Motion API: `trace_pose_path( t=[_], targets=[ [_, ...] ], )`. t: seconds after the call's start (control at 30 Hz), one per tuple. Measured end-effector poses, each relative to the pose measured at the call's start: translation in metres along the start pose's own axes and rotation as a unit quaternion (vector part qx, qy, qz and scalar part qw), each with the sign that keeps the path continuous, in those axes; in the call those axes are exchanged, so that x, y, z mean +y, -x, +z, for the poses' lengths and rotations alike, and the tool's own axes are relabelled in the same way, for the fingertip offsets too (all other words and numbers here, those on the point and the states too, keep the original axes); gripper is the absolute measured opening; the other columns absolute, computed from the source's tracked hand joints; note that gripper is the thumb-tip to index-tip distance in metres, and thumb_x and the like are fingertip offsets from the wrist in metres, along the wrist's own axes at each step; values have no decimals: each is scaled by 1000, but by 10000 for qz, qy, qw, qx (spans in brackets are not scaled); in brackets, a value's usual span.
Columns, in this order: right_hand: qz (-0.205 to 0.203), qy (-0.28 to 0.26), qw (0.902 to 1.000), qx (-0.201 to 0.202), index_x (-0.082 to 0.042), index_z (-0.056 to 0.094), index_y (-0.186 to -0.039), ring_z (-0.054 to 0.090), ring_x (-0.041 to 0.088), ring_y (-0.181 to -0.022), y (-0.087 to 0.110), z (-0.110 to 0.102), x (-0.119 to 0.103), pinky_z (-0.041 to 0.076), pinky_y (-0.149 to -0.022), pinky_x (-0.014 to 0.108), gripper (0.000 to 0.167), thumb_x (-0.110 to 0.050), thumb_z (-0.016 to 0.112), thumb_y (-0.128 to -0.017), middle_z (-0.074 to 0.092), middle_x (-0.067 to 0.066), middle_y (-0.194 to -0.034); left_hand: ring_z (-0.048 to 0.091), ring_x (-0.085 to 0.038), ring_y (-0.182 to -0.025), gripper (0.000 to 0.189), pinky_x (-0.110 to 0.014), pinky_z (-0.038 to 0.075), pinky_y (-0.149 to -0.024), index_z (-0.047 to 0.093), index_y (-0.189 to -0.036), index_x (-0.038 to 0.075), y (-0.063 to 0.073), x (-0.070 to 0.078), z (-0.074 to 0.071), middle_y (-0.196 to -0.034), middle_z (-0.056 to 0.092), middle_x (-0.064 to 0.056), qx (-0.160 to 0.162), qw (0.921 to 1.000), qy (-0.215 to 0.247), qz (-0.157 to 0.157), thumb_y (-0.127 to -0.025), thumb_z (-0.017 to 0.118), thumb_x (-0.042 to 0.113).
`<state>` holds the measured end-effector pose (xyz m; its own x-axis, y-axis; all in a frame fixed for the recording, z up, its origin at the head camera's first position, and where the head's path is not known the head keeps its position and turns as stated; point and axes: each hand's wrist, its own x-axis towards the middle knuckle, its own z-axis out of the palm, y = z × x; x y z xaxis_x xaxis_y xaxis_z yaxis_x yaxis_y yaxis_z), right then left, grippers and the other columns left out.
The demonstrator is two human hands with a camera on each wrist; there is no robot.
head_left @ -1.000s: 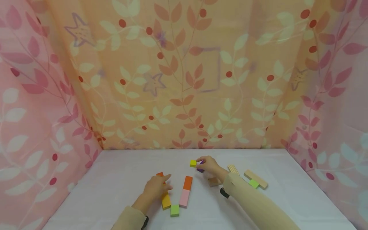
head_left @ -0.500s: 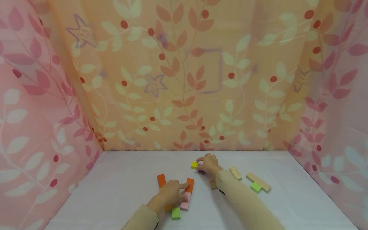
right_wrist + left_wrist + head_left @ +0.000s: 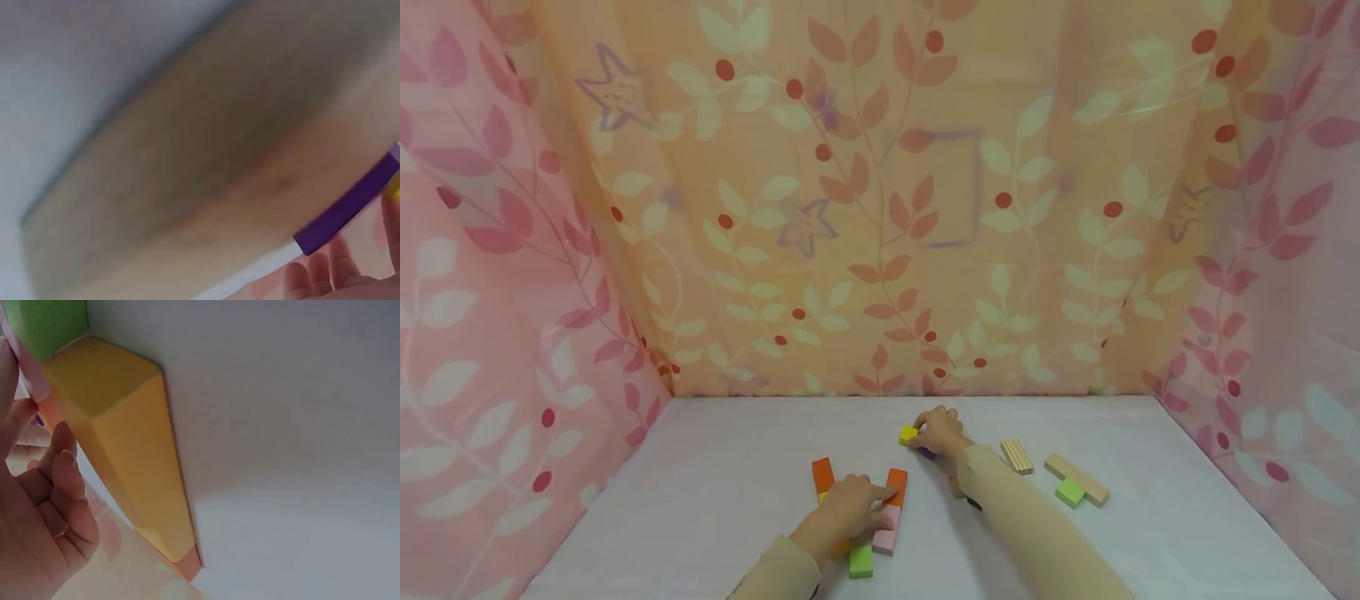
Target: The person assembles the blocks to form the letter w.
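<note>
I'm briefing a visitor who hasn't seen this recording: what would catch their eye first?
Probably the orange leaf-patterned curtain, filling the upper middle of the head view behind the white table. Next, the left hand over an orange block and a pink block, with the right hand farther back by a yellow block. In the left wrist view, a long yellow-orange block looms left of centre.

We see a yellow-orange leaf-print curtain [image 3: 865, 200], upper centre | a pink leaf-print panel [image 3: 505, 292], left edge | a matching pink panel [image 3: 1292, 300], right edge | a purple-outlined star [image 3: 615, 93], upper left | a white tabletop [image 3: 722, 483], lower centre
</note>
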<state>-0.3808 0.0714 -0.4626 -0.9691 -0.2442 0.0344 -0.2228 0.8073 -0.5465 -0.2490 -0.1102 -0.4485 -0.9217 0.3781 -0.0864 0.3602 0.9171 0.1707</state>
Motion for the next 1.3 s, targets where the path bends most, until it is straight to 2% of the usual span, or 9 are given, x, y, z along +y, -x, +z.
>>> trace_pose_path(
  t=[0.13,0.23,0.33,0.47,0.57,0.63,0.8,1.13,1.3],
  targets=[
    [-37,-372,9993,-36,-10,74,-98,43,31,-96,7,-2,4,37,-82,44,25,-25,82,-79,56,11,-104,59,-31,-99,49,-46,48,-89,66,-128,25,0,0,-1,-110,67,-11,-7,9996,283,-4,-83,73,43],
    [-114,-533,9983,-207,-14,74,-97,42,32,-104,15,-7,6,38,-85,46,23,-27,81,-79,55,11,-114,60,-31,-99,49,-47,48,-90,66,-128,24,0,-1,0,-112,69,-9,-13,9992,407,-28,-83,73,42],
    [-341,-499,9975,-356,-15,74,-96,40,37,-114,24,-12,6,37,-91,52,22,-28,81,-80,52,15,-126,59,-31,-100,49,-49,47,-91,66,-128,24,-1,-2,0,-113,69,-8,-70,9986,511,-126,-83,74,41],
    [-699,-356,9963,-346,-14,73,-94,34,46,-124,33,-14,6,32,-97,61,21,-25,82,-79,45,23,-137,58,-32,-103,49,-52,45,-94,66,-128,24,-2,-3,0,-116,68,-9,-122,9977,625,-247,-83,74,40],
    [-776,-294,9960,-338,-15,74,-93,30,49,-128,37,-13,8,28,-99,65,19,-23,82,-78,41,26,-141,57,-33,-105,49,-53,43,-95,66,-128,23,-2,-2,0,-118,67,-9,-145,9973,659,-297,-83,74,40],
    [-669,-280,9966,-402,-16,74,-95,27,48,-130,39,-11,11,26,-101,64,19,-24,82,-79,39,25,-143,57,-33,-106,49,-53,43,-96,66,-129,23,-2,-1,0,-119,67,-9,-192,9966,712,-360,-84,74,40],
    [-487,-132,9975,-504,-17,75,-98,27,46,-131,42,-9,14,27,-102,64,21,-24,81,-79,38,22,-145,56,-33,-108,49,-53,43,-98,65,-130,23,-2,0,2,-120,66,-8,-248,9951,859,-413,-84,73,39],
    [-544,65,9963,-661,-18,75,-97,29,45,-130,46,-12,9,29,-99,63,23,-26,83,-77,38,22,-145,55,-32,-108,49,-53,43,-98,65,-130,22,-1,2,0,-120,65,-9,-326,9939,920,-515,-84,74,37],
    [-638,167,9960,-600,-18,75,-97,29,45,-130,45,-11,10,28,-99,64,24,-26,84,-77,40,23,-143,55,-32,-108,49,-52,43,-98,65,-130,22,-3,3,0,-120,66,-9,-329,9939,922,-509,-85,73,37]
  ],
)
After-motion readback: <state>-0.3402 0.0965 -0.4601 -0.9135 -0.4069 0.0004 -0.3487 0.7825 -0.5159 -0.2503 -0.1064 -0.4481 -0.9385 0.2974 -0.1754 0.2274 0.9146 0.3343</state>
